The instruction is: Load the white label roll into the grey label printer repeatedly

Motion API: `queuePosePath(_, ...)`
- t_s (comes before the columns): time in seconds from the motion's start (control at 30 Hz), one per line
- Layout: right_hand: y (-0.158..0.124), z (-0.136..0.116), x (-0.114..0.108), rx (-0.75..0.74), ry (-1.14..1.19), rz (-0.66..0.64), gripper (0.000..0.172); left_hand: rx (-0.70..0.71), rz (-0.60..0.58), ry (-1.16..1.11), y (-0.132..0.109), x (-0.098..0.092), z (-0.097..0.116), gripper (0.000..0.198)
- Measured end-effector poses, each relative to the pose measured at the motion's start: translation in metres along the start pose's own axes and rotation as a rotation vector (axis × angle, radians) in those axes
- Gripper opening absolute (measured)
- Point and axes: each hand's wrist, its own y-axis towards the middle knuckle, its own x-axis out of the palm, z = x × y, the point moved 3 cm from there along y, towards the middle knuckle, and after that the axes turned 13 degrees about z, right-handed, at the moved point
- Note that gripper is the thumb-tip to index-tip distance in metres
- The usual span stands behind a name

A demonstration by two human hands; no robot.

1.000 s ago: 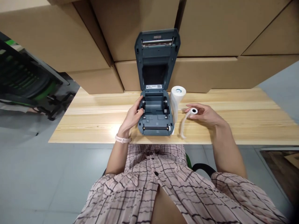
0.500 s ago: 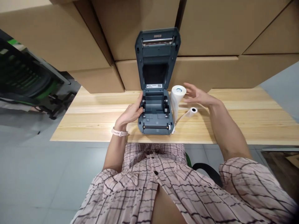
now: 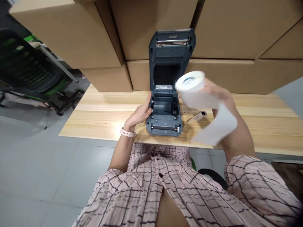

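A dark grey label printer (image 3: 164, 121) stands on the wooden table with its lid (image 3: 170, 56) raised and its roll bay bare. My left hand (image 3: 142, 113) grips the printer's left side, thumb over the rim. Above the table, right of the printer, my right hand (image 3: 216, 91) is closed on a large white paper roll (image 3: 193, 90), which is blurred by motion. A loose strip of paper (image 3: 219, 126) hangs from it in front of my right forearm. The small paper roll (image 3: 201, 115) lies on the table just right of the printer.
Cardboard boxes (image 3: 222, 31) are stacked along the back of the table (image 3: 104, 116). On the left, beyond the table, are a black and green chair (image 3: 26, 63) and part of another person near the floor.
My right hand has taken hold of the large roll and lifted it off the table, its loose strip swinging out to the right. The left hand still holds the printer. The view has shifted slightly.
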Motion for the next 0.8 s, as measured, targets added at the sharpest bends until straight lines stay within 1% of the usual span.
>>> queuePosePath(0.07,0.017,-0.026,0.016,0.003,-0.063,-0.142,0.082,-0.02,0.003,0.005,-0.001,0.001,0.002,0.09)
queuePosePath(0.13,0.032,-0.047,0.036,-0.016,-0.197,-0.276,0.074,-0.039,0.002,0.007,-0.001,0.001,0.004,0.089)
queuePosePath(0.2,0.042,-0.059,0.054,-0.043,-0.324,-0.371,0.071,-0.063,-0.008,0.01,-0.002,0.001,0.005,0.089)
queuePosePath(0.27,0.047,-0.061,0.067,-0.053,-0.396,-0.426,0.074,-0.092,-0.025,0.024,-0.002,0.001,0.004,0.089)
queuePosePath(0.37,0.049,-0.052,0.074,-0.024,-0.397,-0.45,0.082,-0.103,-0.044,0.035,-0.003,-0.001,0.005,0.09)
queuePosePath(0.5,0.046,-0.043,0.073,-0.019,-0.323,-0.446,0.087,-0.114,-0.05,0.068,-0.004,-0.001,0.008,0.089)
queuePosePath(0.6,0.042,-0.045,0.071,-0.031,-0.353,-0.461,0.081,-0.116,-0.067,0.123,-0.004,0.002,0.009,0.088)
queuePosePath(0.7,0.041,-0.047,0.071,-0.059,-0.426,-0.455,0.071,-0.073,-0.061,0.137,-0.003,0.005,0.007,0.087)
queuePosePath(0.8,0.044,-0.044,0.076,-0.106,-0.491,-0.451,0.069,-0.024,-0.034,0.116,-0.003,0.005,0.004,0.084)
